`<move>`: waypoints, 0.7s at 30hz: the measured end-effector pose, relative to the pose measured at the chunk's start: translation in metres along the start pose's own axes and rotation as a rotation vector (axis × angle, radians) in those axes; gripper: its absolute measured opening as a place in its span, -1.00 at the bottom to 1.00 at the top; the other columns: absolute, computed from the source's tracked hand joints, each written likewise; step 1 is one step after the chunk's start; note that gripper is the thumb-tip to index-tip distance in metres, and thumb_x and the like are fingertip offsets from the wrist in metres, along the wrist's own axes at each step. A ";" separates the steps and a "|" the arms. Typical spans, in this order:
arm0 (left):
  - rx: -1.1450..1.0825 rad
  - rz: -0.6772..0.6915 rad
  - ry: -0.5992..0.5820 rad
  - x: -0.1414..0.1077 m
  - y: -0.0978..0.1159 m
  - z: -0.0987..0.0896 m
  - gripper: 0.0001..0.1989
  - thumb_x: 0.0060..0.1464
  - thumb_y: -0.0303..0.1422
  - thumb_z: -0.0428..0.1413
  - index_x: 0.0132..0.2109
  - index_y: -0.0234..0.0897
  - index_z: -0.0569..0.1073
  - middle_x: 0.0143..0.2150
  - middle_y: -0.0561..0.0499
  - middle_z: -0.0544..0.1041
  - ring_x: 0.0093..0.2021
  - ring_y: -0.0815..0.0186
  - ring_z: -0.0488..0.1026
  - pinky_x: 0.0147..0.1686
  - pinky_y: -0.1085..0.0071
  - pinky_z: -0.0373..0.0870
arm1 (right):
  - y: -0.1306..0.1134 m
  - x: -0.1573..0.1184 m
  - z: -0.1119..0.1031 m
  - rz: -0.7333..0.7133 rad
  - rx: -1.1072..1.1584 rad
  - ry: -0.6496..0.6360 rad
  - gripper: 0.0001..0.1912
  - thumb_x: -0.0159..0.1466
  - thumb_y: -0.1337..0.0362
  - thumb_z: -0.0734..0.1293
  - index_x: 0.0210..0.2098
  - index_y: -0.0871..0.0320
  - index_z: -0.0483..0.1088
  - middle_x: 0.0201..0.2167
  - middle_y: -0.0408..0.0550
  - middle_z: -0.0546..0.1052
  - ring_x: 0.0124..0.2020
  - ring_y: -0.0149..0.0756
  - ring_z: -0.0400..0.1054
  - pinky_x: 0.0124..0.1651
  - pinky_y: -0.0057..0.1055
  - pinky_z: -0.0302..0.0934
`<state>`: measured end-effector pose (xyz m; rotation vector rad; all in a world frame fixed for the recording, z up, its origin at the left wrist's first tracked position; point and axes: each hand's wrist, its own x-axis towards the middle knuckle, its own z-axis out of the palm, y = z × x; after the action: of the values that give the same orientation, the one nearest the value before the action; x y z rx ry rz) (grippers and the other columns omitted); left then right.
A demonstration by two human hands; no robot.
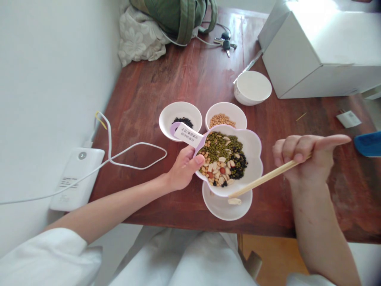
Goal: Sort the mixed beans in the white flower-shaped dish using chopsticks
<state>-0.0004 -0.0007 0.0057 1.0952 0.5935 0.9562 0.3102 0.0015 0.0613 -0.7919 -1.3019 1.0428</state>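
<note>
My left hand [184,169] grips a flower-shaped, purple-rimmed scoop [253,149] near its labelled handle. Green beans, black beans, yellow beans and peanuts lie mixed in it. In my right hand [309,159] are wooden chopsticks [268,176], their tips at the scoop's lower edge. Just below the tips, a pale peanut piece [234,201] shows over a white bowl [228,212]; whether it touches the bowl is unclear. Behind the scoop stand a bowl [166,115] of black beans and a bowl [239,111] of yellow beans, both partly covered by it.
Another white bowl [254,87] stands farther back, beside a large white box [294,59]. Keys [226,44] and a green bag [172,20] lie at the back. A white power bank [79,178] with a looped cable is at the left, a blue object [369,143] at the right.
</note>
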 end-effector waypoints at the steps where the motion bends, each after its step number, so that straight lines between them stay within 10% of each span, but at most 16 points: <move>1: -0.001 0.007 -0.003 0.000 0.000 0.000 -0.30 0.31 0.21 0.21 0.25 -0.30 0.63 0.13 -0.26 0.75 0.20 -0.15 0.68 0.16 0.02 0.65 | 0.000 0.002 -0.001 -0.013 0.013 0.007 -0.18 0.28 -0.43 0.43 -0.77 0.09 0.39 -0.88 -0.22 0.13 -0.88 -0.42 0.03 -0.82 -0.43 0.05; 9: -0.006 0.012 0.004 0.001 0.000 0.002 -0.24 0.28 0.22 0.23 0.33 -0.29 0.58 0.18 -0.27 0.73 0.27 -0.18 0.64 0.26 -0.01 0.60 | -0.004 -0.003 0.010 -0.087 -0.098 0.216 -0.16 0.37 -0.35 0.42 -0.80 0.10 0.39 -0.84 -0.13 0.29 -0.83 -0.32 0.22 -0.76 -0.38 0.18; 21: -0.004 0.020 -0.002 0.001 -0.001 0.001 -0.27 0.30 0.20 0.23 0.29 -0.31 0.61 0.15 -0.27 0.74 0.20 -0.14 0.68 0.17 0.04 0.65 | -0.010 -0.010 0.010 -0.125 -0.175 0.127 -0.18 0.38 -0.36 0.39 -0.77 0.10 0.48 -0.82 -0.11 0.37 -0.80 -0.27 0.31 -0.72 -0.32 0.29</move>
<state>0.0007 -0.0006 0.0051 1.1000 0.5794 0.9729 0.3021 -0.0125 0.0682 -0.8822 -1.3272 0.7751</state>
